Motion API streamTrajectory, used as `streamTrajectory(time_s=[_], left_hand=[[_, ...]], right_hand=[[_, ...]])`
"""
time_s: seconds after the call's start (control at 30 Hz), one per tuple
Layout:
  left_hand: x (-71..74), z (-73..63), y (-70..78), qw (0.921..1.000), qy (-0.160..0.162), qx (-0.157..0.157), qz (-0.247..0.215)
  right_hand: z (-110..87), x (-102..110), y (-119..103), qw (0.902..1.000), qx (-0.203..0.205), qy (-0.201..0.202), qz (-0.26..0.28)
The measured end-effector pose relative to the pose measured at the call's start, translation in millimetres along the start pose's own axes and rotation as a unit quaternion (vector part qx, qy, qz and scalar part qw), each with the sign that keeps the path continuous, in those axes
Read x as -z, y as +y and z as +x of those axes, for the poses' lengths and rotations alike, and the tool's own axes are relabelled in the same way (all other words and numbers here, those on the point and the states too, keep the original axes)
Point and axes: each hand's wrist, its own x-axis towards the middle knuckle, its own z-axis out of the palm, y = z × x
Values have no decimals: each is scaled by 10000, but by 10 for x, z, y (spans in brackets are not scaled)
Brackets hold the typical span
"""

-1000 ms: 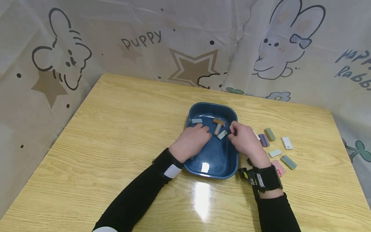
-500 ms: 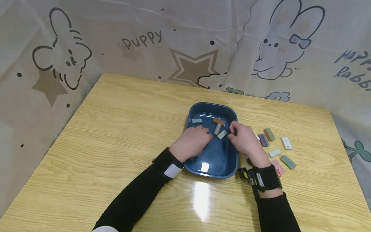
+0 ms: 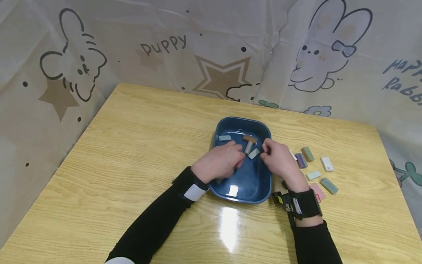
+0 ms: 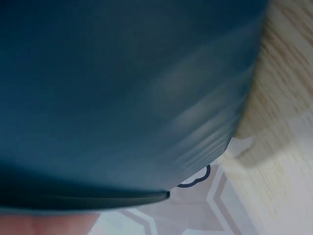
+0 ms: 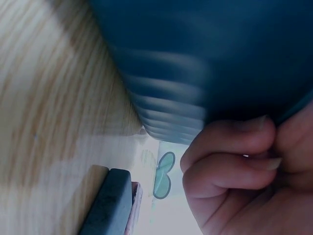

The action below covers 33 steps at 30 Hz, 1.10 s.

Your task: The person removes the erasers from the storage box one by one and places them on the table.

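A dark blue tray (image 3: 245, 190) holds several small bar-shaped blocks like erasers: a light blue one (image 3: 225, 138), a brown one (image 3: 249, 139), a grey one (image 3: 248, 147) and a pale green one (image 3: 254, 153). My left hand (image 3: 219, 161) reaches over the tray's left side, fingers bent down inside. Its fingertips are mostly hidden; the left wrist view shows the tray's outer wall (image 4: 146, 98). My right hand (image 3: 278, 156) is at the right rim with fingers curled, thumb and index close together. In the right wrist view two fingers (image 5: 230, 156) bend toward the palm. I cannot tell what either hand pinches.
Right of the tray lie several loose blocks: an orange-green one (image 3: 307, 154), a purple one (image 3: 300, 160), a white one (image 3: 327, 164), a pale green one (image 3: 313, 175) and a blue-green one (image 3: 329, 186). A pink piece (image 3: 318, 192) sits beside the right wrist. Patterned cloth (image 3: 197, 44) hangs behind the table (image 3: 148, 121).
My left hand has turned slightly and its fingers have shifted right within the tray. The pink spot seen earlier at my right fingertips barely shows now; the right hand stays put.
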Motion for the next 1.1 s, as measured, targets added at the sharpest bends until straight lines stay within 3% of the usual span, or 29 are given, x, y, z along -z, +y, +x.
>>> streamTrajectory(time_s=[0.2,0.3,0.4,0.53,0.7,1.1], left_hand=[[264,-101,-91,9976,668,11,-188],[390,-181,-224,9936,1070,303,-184],[441,-237,-399,9896,1221,701,-308],[394,-266,-637,9865,1020,1180,-501],[278,-282,-833,9845,700,1469,-657],[133,-245,-914,9817,390,1607,-945]], right_hand=[[2,-1,-5,10000,-14,14,23],[6,3,-17,10000,-34,3,43],[10,8,-20,10000,-49,-22,48],[6,7,-7,10000,-30,-13,9],[-7,-9,3,10000,-26,-26,51],[-11,12,-18,10000,-3,-4,70]])
